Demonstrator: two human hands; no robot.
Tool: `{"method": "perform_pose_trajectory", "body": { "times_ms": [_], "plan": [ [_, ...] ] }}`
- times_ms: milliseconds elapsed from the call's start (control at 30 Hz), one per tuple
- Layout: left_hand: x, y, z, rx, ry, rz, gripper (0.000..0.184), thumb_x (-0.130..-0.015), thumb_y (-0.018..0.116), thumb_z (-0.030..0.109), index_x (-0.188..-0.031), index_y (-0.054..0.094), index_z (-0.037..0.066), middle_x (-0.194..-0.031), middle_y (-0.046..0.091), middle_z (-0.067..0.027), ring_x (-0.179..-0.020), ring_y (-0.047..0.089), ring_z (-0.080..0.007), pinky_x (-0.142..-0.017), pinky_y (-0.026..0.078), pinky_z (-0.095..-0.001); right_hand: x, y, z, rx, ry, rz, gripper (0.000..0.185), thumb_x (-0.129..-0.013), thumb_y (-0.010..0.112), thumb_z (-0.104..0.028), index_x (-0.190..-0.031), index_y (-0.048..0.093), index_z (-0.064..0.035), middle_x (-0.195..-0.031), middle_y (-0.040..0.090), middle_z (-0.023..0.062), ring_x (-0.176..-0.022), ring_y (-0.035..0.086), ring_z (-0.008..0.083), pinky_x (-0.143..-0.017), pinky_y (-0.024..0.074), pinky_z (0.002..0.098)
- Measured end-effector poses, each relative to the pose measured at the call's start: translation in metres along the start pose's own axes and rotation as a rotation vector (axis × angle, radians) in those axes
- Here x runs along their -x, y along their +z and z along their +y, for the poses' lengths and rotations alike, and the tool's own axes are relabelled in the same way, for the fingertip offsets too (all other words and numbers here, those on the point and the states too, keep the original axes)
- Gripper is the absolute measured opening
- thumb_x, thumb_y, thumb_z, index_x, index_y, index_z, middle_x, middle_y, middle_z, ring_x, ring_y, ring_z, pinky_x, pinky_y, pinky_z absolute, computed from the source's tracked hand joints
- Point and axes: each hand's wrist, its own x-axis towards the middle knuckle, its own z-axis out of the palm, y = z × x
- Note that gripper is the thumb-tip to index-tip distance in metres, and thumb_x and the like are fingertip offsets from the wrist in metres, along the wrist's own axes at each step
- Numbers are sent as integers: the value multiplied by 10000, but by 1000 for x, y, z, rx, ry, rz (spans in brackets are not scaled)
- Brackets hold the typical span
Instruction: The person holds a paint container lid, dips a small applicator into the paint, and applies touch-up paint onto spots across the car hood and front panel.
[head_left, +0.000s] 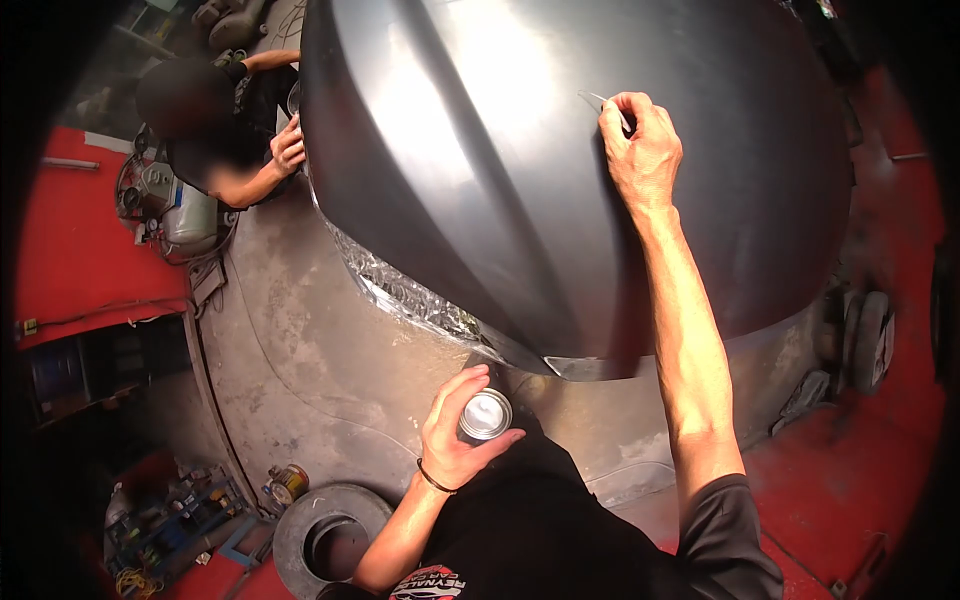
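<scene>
My left hand [452, 432] is wrapped round a small round metal can [486, 414], with its silvery top facing up, in front of my body. Beyond it lies the dark grey car hood [540, 220]. Over the hood, my right hand [642, 150] is closed, fingers pinched on a thin, pale, curved strip [592, 96]. Its tip points left, close to the hood's surface. Whether the strip touches the hood, I cannot tell. Crinkled clear plastic film [400, 290] shows under the hood's front edge.
At the upper left a co-worker [215, 130] crouches, one hand [288, 145] at the hood's side. An air compressor [185, 210] stands behind. A tire [330, 540] lies at the lower left by a shelf of tools [175, 520]. A hose [255, 345] crosses the concrete floor.
</scene>
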Motion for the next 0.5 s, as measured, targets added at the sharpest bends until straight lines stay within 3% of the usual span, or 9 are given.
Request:
{"method": "perform_pose_trajectory", "body": {
  "times_ms": [500],
  "plan": [
    [-8,4,-1,0,42,-24,863,-686,1052,148,-1426,626,25,-1452,663,-243,-1331,674,-386,-1122,561,-472,-1,0,-2,96,-8,-31,138,-992,766,-246,-1010,722,-116,-888,716,34,-903,691,234,-794,577,406]
  ]
}}
